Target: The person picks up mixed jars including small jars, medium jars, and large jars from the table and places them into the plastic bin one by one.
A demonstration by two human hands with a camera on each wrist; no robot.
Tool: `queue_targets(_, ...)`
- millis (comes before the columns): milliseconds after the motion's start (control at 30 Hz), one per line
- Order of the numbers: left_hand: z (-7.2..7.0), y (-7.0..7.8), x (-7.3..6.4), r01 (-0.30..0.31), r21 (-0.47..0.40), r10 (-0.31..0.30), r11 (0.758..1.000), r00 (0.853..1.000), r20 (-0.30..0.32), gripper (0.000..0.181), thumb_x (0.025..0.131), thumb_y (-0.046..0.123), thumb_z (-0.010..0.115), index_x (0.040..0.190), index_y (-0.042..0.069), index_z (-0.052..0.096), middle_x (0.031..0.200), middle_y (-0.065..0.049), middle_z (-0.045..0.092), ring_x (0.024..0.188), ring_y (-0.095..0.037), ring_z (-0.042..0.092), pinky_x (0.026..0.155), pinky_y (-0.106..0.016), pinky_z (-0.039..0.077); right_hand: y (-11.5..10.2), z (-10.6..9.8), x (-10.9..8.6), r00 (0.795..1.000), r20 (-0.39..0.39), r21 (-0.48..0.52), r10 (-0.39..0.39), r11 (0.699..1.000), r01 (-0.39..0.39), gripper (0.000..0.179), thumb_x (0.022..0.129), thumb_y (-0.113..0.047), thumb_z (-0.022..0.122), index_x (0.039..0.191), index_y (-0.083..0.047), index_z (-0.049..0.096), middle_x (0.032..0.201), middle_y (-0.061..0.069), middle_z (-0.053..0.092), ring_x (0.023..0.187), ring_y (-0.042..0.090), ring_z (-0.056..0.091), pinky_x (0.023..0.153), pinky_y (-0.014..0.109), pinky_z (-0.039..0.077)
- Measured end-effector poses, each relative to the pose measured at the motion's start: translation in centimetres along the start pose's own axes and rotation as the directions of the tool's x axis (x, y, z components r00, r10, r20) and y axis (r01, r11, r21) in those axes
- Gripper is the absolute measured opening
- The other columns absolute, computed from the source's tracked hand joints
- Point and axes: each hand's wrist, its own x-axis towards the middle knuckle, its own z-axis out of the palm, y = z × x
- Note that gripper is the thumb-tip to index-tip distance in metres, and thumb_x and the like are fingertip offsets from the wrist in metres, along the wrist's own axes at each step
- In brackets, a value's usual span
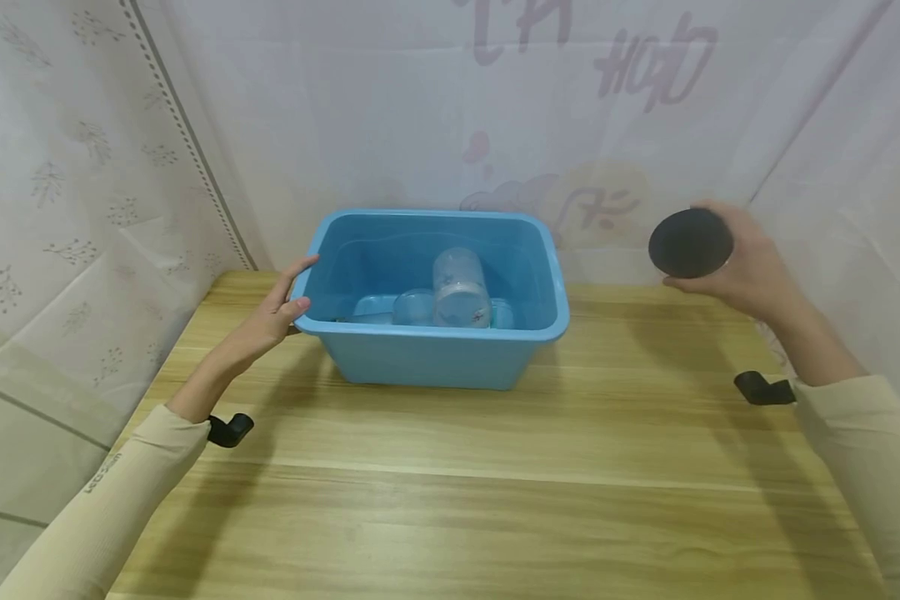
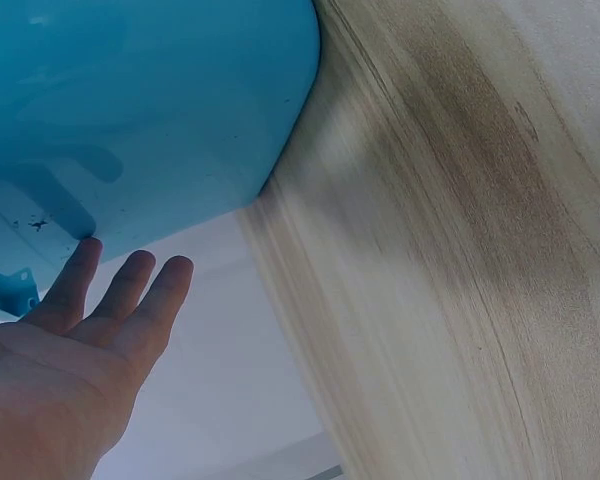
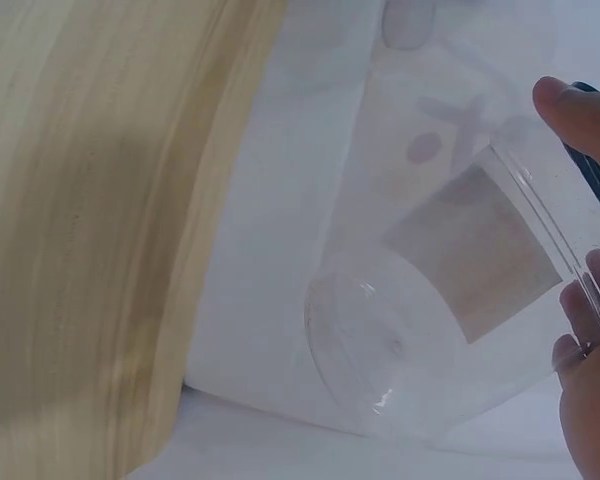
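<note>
My left hand (image 1: 266, 317) holds the left end of a blue plastic tub (image 1: 427, 358), with the thumb on its rim. In the left wrist view, three fingers of that hand (image 2: 100, 330) reach up under the rim, one fingertip touching the outer wall. Off to the right, my right hand (image 1: 753, 258) grips a clear plastic jar (image 3: 420, 370) round its lidded end, above the table's back right. Its black lid (image 1: 690, 243) faces the head camera; a greyish label (image 3: 480, 255) shows on its side. Inside the tub lies another clear jar (image 1: 459, 283).
Beside the jar in the tub is a round clear container (image 1: 414, 307), partly hidden by the front rim. The tub stands on a wood-grain table (image 1: 450, 500), towards the back. A pale printed curtain (image 1: 345, 108) hangs behind and along both sides.
</note>
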Motion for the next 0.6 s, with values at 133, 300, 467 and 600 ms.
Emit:
queue_targets(133,0.0,0.0,0.0,0.002,0.002,-0.002,1.0,1.0,-0.001,0.064,0.109,0.021,0.04,0.164,0.026,0.008,0.167,-0.003,-0.014,0.145,-0.044,0.018,0.105,-0.07,0.03,-0.7,0.0,0.5,0.999,0.006,0.0,-0.033,0.999,0.033,0.111,0.052,0.003,0.098,0.15,-0.01,0.047,0.14,0.018,0.049,0.129,0.039,0.041,0.11,0.048,0.025)
queue_targets(300,-0.1,0.0,-0.1,0.006,-0.021,-0.006,1.0,1.0,0.009,0.064,0.109,0.023,0.04,0.164,0.027,0.007,0.166,-0.003,-0.015,0.143,-0.046,0.021,0.106,-0.07,0.029,-1.5,0.5,1.3,0.992,0.016,-0.013,-0.125,0.992,0.125,0.109,0.047,0.005,0.099,0.145,-0.004,0.052,0.133,0.017,0.053,0.124,0.035,0.042,0.108,0.039,0.027)
queue_targets(467,0.0,0.1,-0.2,0.002,-0.022,-0.002,1.0,1.0,0.014,0.065,0.109,0.025,0.04,0.164,0.026,0.006,0.166,-0.005,-0.016,0.144,-0.047,0.019,0.106,-0.071,0.028,-2.1,0.8,1.9,0.983,0.014,-0.021,-0.181,0.983,0.181,0.112,0.045,0.006,0.1,0.145,-0.005,0.052,0.135,0.015,0.053,0.127,0.03,0.042,0.108,0.036,0.029)
queue_targets(600,0.0,0.1,-0.2,-0.002,-0.019,0.002,1.0,1.0,0.014,0.065,0.109,0.027,0.04,0.164,0.026,0.006,0.166,-0.005,-0.016,0.143,-0.048,0.021,0.105,-0.071,0.028,-2.8,0.7,2.2,0.979,0.014,-0.027,-0.203,0.979,0.204,0.111,0.045,0.003,0.1,0.144,-0.004,0.052,0.135,0.017,0.054,0.127,0.032,0.043,0.108,0.04,0.031)
